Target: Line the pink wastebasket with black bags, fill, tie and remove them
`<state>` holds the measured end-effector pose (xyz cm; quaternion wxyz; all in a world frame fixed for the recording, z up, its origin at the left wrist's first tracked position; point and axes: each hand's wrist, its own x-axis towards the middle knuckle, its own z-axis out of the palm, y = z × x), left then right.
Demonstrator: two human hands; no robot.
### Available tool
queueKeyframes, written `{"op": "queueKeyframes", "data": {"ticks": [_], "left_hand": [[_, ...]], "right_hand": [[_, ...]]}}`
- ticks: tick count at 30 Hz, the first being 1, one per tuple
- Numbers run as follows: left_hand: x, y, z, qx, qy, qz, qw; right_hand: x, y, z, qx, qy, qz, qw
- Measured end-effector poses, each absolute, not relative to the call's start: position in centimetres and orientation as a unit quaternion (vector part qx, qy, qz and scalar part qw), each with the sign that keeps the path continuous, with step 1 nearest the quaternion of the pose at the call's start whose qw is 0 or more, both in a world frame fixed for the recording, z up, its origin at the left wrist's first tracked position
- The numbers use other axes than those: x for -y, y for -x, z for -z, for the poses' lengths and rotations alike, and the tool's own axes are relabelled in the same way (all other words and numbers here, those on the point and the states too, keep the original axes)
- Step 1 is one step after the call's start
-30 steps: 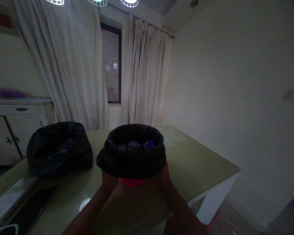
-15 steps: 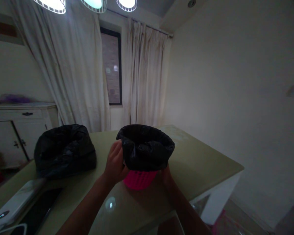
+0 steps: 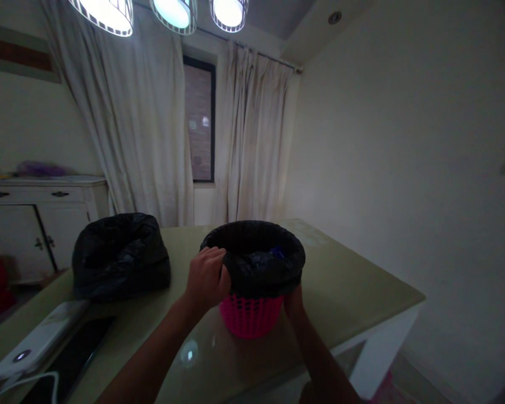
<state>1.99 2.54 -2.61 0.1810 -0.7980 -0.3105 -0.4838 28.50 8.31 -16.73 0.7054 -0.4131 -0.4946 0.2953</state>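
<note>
From the head view, a pink basket (image 3: 251, 317) stands on the worktop (image 3: 340, 286), lined with a black bag (image 3: 256, 264). The left hand (image 3: 206, 279) has its fingers closed on the bag's rim. The right hand (image 3: 293, 300) touches the bag's lower edge; its grip can't be made out. Another black bag (image 3: 120, 255) sits well apart to the left.

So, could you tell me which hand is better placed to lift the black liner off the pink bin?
Probably the left hand: it grips the black liner at the rim, while the right hand sits lower beside the pink bin.
</note>
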Motion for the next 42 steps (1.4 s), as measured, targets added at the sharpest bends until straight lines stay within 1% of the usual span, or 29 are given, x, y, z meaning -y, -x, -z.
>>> {"op": "queueKeyframes", "data": {"ticks": [5, 10, 12, 14, 17, 19, 23, 27, 29, 33, 39, 42], "left_hand": [[-2.5, -2.4, 2.4, 0.284, 0.806, 0.491, 0.169], [-2.6, -2.8, 2.9, 0.25, 0.806, 0.515, 0.147], [-2.6, -2.9, 3.1, 0.248, 0.806, 0.516, 0.151], [-2.6, -2.7, 3.1, 0.252, 0.802, 0.518, 0.158], [-2.7, -2.4, 2.7, 0.247, 0.798, 0.519, 0.18], [-2.9, -2.2, 2.3, 0.233, 0.799, 0.52, 0.192], [-3.7, -2.3, 1.6, 0.219, 0.802, 0.523, 0.189], [-4.9, -2.6, 1.4, 0.222, 0.8, 0.52, 0.202], [-5.6, -2.7, 1.5, 0.218, 0.8, 0.52, 0.205], [-6.4, -2.7, 2.1, 0.21, 0.803, 0.522, 0.198], [-6.0, -3.2, 2.5, 0.185, 0.801, 0.531, 0.204], [-5.8, -3.5, 2.5, 0.172, 0.8, 0.543, 0.188]], "right_hand": [[-7.0, -29.6, 12.5, 0.44, 0.411, -0.28, 0.747], [-6.9, -32.1, 9.5, 0.429, 0.37, -0.336, 0.753], [-6.7, -33.3, 7.9, 0.474, 0.344, -0.351, 0.731], [-6.5, -34.5, 5.9, 0.544, 0.341, -0.334, 0.69], [-6.6, -36.0, 2.7, 0.63, 0.408, -0.273, 0.602], [-7.0, -36.6, 1.2, 0.656, 0.444, -0.243, 0.56], [-8.3, -36.4, -0.4, 0.697, 0.455, -0.239, 0.5], [-9.5, -35.3, -1.9, 0.699, 0.509, -0.129, 0.485], [-9.7, -34.6, -2.8, 0.713, 0.501, -0.095, 0.481], [-9.4, -33.1, -3.8, 0.748, 0.467, -0.101, 0.46], [-10.5, -30.9, -4.4, 0.757, 0.497, -0.114, 0.408], [-12.2, -29.0, -5.6, 0.774, 0.476, -0.138, 0.394]]}}
